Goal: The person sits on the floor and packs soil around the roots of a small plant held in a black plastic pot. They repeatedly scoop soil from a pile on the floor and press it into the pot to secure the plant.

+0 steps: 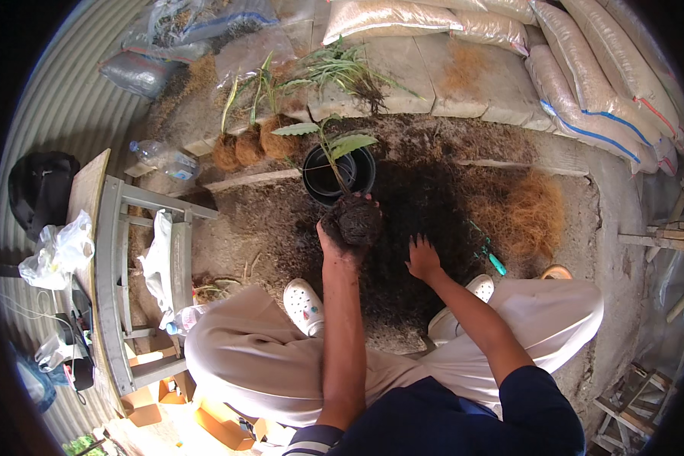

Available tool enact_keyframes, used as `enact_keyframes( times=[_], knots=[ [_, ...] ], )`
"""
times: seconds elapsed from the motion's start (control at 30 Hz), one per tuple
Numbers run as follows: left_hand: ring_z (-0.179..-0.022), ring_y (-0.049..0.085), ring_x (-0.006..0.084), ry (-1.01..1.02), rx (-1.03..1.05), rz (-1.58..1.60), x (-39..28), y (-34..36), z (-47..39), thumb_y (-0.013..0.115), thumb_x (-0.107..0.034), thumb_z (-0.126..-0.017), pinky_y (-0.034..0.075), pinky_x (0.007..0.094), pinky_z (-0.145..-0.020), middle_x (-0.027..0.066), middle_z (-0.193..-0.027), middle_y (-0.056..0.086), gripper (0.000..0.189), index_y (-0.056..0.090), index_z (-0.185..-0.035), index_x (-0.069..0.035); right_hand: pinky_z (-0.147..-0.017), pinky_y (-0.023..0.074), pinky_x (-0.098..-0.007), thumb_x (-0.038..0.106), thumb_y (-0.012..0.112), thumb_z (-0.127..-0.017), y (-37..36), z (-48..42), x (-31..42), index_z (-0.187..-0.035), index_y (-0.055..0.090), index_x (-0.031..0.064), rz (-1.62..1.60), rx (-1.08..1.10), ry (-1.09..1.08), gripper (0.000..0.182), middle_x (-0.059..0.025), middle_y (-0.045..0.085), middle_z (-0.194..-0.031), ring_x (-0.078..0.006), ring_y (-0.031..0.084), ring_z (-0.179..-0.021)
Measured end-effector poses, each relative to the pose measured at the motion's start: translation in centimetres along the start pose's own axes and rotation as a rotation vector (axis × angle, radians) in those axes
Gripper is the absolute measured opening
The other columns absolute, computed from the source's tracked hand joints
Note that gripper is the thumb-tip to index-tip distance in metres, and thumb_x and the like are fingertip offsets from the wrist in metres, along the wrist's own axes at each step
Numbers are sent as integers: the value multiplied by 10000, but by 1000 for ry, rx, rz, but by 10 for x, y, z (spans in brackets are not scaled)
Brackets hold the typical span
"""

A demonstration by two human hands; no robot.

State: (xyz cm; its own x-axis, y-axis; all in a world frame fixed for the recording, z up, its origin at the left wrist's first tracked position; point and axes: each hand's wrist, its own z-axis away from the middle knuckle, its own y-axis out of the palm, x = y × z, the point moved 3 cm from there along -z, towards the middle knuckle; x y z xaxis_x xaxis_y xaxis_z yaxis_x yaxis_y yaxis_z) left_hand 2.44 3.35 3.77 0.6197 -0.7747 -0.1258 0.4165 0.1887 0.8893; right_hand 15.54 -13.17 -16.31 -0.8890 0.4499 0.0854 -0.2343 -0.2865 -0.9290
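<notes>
My left hand point(342, 228) holds a leafy plant point(333, 157) by its dark, soil-covered root ball point(358, 221). The plant's stem leans up across a round black plastic pot point(366, 171), which stands just beyond the hand. Over the heap of dark soil point(427, 199), my right hand point(423, 257) has its fingers apart and holds nothing; its fingertips are at the soil. A tool with a teal handle point(496, 264) lies right of that hand, beside a pile of brown fibre point(533, 214).
Three fibre-wrapped plants point(248, 145) stand beyond the pot on the left, near a bundle of uprooted plants point(347, 74). Filled sacks point(587, 85) are stacked at the back right. A wooden bench point(111, 273) and a plastic bottle point(165, 159) are on the left.
</notes>
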Motion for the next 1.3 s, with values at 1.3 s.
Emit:
enact_keyframes(
  times=[1.3],
  knots=[
    [-991, 588, 375, -12, -27, 33, 4, -7, -2, 367, -253, -886, 483, 497, -888, 203, -1055, 611, 375, 567, -1062, 11, -1048, 327, -515, 446, 594, -837, 19, 9, 24, -1384, 310, -75, -130, 106, -62, 807, -394, 297, -1378, -510, 333, -1280]
  ],
)
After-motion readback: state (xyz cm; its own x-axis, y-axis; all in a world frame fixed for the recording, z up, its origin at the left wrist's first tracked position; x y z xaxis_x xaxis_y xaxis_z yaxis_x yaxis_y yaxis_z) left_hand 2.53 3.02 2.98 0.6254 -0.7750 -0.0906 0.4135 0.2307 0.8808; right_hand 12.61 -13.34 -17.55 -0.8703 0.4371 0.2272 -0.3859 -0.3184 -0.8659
